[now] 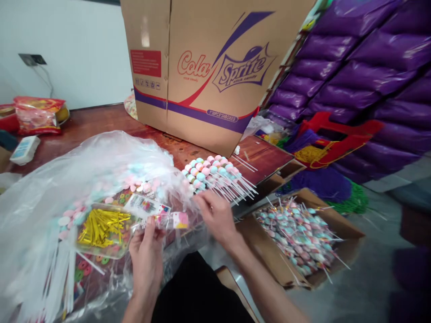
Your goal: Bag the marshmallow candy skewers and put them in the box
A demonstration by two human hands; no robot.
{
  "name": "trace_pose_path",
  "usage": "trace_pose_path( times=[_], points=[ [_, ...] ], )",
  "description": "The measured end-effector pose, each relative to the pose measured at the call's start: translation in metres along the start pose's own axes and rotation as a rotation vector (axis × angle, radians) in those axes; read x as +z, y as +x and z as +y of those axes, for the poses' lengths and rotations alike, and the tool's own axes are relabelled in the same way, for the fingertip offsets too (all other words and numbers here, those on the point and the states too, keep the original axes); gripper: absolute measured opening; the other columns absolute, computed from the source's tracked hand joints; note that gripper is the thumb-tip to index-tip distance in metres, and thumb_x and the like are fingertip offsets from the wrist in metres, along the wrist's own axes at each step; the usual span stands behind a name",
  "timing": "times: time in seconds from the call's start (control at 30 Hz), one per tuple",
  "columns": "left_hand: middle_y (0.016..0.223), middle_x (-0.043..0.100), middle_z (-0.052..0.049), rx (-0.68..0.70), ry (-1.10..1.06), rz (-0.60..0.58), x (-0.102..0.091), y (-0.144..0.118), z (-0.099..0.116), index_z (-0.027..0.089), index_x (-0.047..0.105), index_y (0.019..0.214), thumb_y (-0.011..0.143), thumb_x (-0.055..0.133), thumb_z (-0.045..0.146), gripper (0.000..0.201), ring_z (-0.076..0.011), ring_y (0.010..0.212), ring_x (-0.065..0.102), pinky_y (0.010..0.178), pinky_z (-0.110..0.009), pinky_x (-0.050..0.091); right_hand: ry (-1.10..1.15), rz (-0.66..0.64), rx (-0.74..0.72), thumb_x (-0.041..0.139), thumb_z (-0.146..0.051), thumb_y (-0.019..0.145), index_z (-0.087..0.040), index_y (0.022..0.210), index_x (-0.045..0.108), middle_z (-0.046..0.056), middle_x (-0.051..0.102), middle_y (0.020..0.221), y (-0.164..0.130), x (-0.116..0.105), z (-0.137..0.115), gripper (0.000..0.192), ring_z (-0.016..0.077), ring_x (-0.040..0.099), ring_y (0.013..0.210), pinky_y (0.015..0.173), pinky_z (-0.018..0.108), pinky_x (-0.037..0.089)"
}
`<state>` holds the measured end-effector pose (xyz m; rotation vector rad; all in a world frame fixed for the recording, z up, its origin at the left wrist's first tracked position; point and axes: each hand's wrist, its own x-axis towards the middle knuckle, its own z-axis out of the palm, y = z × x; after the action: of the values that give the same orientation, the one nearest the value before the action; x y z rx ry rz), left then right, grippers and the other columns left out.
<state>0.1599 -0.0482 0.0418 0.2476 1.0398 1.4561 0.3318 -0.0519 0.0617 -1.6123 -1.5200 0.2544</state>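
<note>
Between the thumb and fingers of my left hand (pixel 147 251) is a small clear plastic wrapper (pixel 180 220) with a pink, white and yellow print at its end. My right hand (pixel 218 217) is closed, fingers curled, at the near side of a pile of marshmallow candy sticks (pixel 210 172); whatever it may pinch is hidden. Just beyond the left hand lie printed clear wrappers (pixel 147 205). A clear tray (pixel 116 252) beside it holds yellow twist ties (pixel 103 226). Loose pink, blue and white marshmallows (pixel 69 218) lie around the tray, partly under a large clear plastic bag (pixel 111 152).
A large cardboard carton (pixel 202 103) stands at the back of the table (pixel 92 119). Low at right, an open box (pixel 266 244) is full of wrapped candy sticks (pixel 299 229). White sticks (pixel 69 269) lie front left. Purple packs (pixel 357 67) are stacked at right.
</note>
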Motion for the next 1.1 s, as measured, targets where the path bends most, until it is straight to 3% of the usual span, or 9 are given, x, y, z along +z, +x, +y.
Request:
trace_pose_path(
  times=[0.1,0.17,0.27,0.33,0.4,0.53,0.7,0.93,1.1],
  points=[
    [0.065,0.066,0.004,-0.055,-0.04,-0.007,0.0,0.006,0.002,0.015,0.065,0.069,0.051,0.096,0.03,0.039,-0.0075,0.058,0.06,0.058,-0.018,0.053,-0.542,0.117,-0.029,0.05,-0.027,0.098,-0.016,0.088,0.07,0.012,0.07,0.095,0.036,-0.018,0.016,0.025,0.0243,0.057,0.089,0.078,0.034,0.036],
    [0.064,0.066,0.003,-0.093,-0.05,0.001,0.0,0.008,0.002,0.014,0.065,0.071,0.051,0.096,0.031,0.04,-0.0082,0.057,0.06,0.057,-0.018,0.053,-0.785,0.073,0.008,0.054,-0.025,0.096,-0.014,0.094,0.072,0.016,0.071,0.101,0.054,-0.024,0.027,0.022,0.0276,0.056,0.093,0.077,0.036,0.033],
    [0.065,0.067,0.001,-0.145,-0.063,-0.001,-0.001,0.011,0.0,0.014,0.065,0.073,0.056,0.094,0.031,0.038,-0.0097,0.057,0.061,0.056,-0.02,0.054,-0.917,-0.061,0.019,0.053,-0.02,0.095,-0.013,0.095,0.072,0.015,0.072,0.096,0.066,-0.023,0.039,0.02,0.028,0.057,0.091,0.077,0.037,0.031],
    [0.066,0.067,0.0,-0.198,-0.073,-0.003,0.0,0.012,0.0,0.014,0.064,0.073,0.065,0.09,0.027,0.031,-0.0107,0.057,0.062,0.056,-0.021,0.055,-0.909,-0.081,0.013,0.05,-0.017,0.096,-0.013,0.094,0.071,0.015,0.072,0.094,0.065,-0.021,0.045,0.022,0.0272,0.058,0.089,0.077,0.037,0.032],
    [0.064,0.066,0.0,-0.257,-0.078,0.013,0.003,0.013,0.0,0.014,0.063,0.073,0.075,0.083,0.023,0.022,-0.0111,0.056,0.063,0.056,-0.022,0.055,-0.838,0.0,0.018,0.047,-0.016,0.097,-0.013,0.091,0.07,0.014,0.071,0.093,0.058,-0.021,0.047,0.024,0.0261,0.059,0.085,0.076,0.037,0.034],
    [0.059,0.062,0.0,-0.332,-0.081,0.06,0.009,0.015,0.003,0.014,0.061,0.071,0.089,0.069,0.02,0.02,-0.0106,0.053,0.061,0.053,-0.021,0.054,-0.388,0.248,-0.047,0.05,-0.02,0.096,-0.017,0.084,0.066,0.008,0.068,0.084,0.026,-0.037,0.037,0.02,0.0208,0.06,0.076,0.071,0.032,0.042],
    [0.059,0.063,-0.001,-0.326,-0.077,0.073,0.012,0.021,0.001,0.014,0.06,0.067,0.087,0.072,0.023,0.025,-0.0107,0.053,0.062,0.052,-0.02,0.054,0.07,0.158,-0.063,0.055,-0.02,0.096,-0.022,0.088,0.065,0.002,0.066,0.08,-0.028,-0.06,0.011,0.013,0.0164,0.061,0.072,0.064,0.028,0.048],
    [0.065,0.069,0.0,-0.186,-0.059,-0.012,0.005,0.021,-0.012,0.015,0.065,0.072,0.071,0.086,0.032,0.028,-0.0117,0.061,0.065,0.062,-0.023,0.056,-0.062,0.069,-0.232,0.053,-0.011,0.096,-0.022,0.095,0.067,0.004,0.07,0.088,-0.054,-0.068,0.012,0.019,0.0175,0.064,0.079,0.07,0.031,0.047],
    [0.074,0.07,0.001,0.049,0.019,-0.076,0.004,0.018,-0.015,0.015,0.066,0.075,0.062,0.09,0.039,0.036,-0.0112,0.066,0.065,0.07,-0.025,0.056,-0.264,0.069,-0.413,0.055,-0.011,0.095,-0.023,0.098,0.069,0.005,0.071,0.088,-0.056,-0.077,0.018,0.019,0.0173,0.062,0.075,0.069,0.033,0.043]
  ],
)
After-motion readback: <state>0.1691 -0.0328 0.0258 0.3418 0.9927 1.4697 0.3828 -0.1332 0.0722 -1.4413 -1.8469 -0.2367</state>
